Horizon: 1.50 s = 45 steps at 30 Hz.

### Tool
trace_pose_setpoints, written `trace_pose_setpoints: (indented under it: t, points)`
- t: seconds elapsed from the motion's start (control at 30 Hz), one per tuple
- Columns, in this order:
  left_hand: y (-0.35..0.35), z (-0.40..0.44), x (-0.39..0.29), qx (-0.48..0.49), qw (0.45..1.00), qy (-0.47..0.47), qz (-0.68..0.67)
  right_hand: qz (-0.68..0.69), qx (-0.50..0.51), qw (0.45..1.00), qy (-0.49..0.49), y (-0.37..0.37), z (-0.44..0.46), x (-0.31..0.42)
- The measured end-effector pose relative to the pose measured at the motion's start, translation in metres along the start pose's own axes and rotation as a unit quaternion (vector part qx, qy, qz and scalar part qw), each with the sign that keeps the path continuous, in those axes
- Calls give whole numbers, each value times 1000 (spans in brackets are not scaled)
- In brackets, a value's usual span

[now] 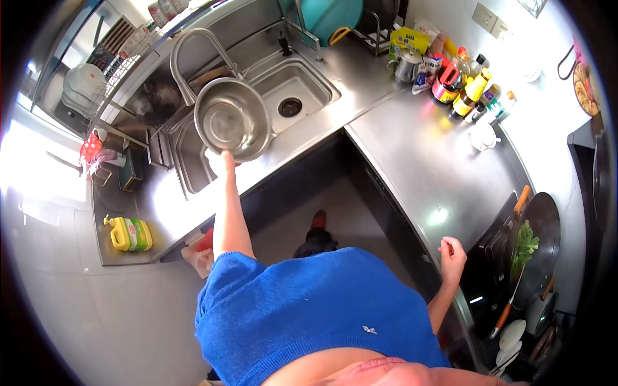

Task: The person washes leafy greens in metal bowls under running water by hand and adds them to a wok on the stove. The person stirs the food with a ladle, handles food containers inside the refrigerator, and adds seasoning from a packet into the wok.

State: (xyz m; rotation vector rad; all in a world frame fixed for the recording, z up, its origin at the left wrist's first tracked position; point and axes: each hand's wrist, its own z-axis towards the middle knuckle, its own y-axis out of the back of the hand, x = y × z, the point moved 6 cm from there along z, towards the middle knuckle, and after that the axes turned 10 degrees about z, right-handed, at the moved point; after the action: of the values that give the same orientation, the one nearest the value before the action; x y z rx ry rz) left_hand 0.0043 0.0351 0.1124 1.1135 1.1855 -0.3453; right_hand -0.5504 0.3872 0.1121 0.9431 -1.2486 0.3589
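My left hand (222,162) grips the near rim of a round metal bowl (232,119), which is tilted over the left basin and the divider of the double sink (309,80). The inside of the bowl faces up and shows no food. A curved faucet (182,64) arches just beside the bowl's left edge. Over the right counter's front edge is my right hand (452,251), its fingers curled and holding nothing that I can make out. To its right, a wok (541,225) with green leaves (526,244) and a spatula (504,315) sits on the stove.
Bottles (473,93), a metal jug (407,66) and packets crowd the counter's back corner. A white cup (483,137) stands nearer. At the left are a yellow jug (129,234) and a dish rack (116,80). Counter edges run along both sides of the floor gap.
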Motion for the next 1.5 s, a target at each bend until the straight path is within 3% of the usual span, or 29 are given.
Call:
trace_pose_setpoints:
  t: [0.07,0.13,0.2,0.23,0.33,0.63,0.8,0.87,0.9,0.93,1.07,1.13,1.27,1.3,1.33,1.4,1.5]
  points:
    - [20,26,7,-177,943,-143,242,-27,-14,999,17,-13,-3,4]
    - [26,36,15,-219,923,-191,253,-13,-26,1000,11,-27,-6,12]
    - [32,38,6,-181,918,-166,311,-9,-39,999,-36,-41,-5,0]
    - [33,43,8,-193,909,-210,303,-2,-45,998,-48,-53,-3,1]
    - [31,63,19,-156,907,-220,323,9,-13,998,-58,-96,6,12]
    - [42,102,33,-116,892,-306,311,33,74,996,-23,-222,44,83]
    - [47,102,30,-107,890,-331,294,-8,125,992,-11,-248,47,87]
    - [42,93,19,-111,889,-373,241,7,128,992,13,-253,48,81]
    - [38,88,8,-122,862,-445,210,17,134,991,16,-255,48,76]
    - [31,90,4,-139,852,-459,208,29,130,991,26,-257,49,69]
    - [3,99,-29,-142,859,-465,160,19,122,991,42,-260,45,87]
    - [-13,105,-40,-75,926,-354,108,3,119,991,54,-256,42,93]
    - [-72,140,-24,-68,963,-243,88,25,96,994,42,-244,32,68]
    - [-87,143,-10,59,992,-87,-72,52,84,995,23,-241,28,65]
    - [-99,125,-14,189,952,73,-228,77,71,994,4,-237,25,61]
    - [-136,127,22,327,865,239,-297,79,60,995,1,-235,27,64]
    - [-152,92,23,390,861,213,-248,49,71,993,81,-247,29,139]
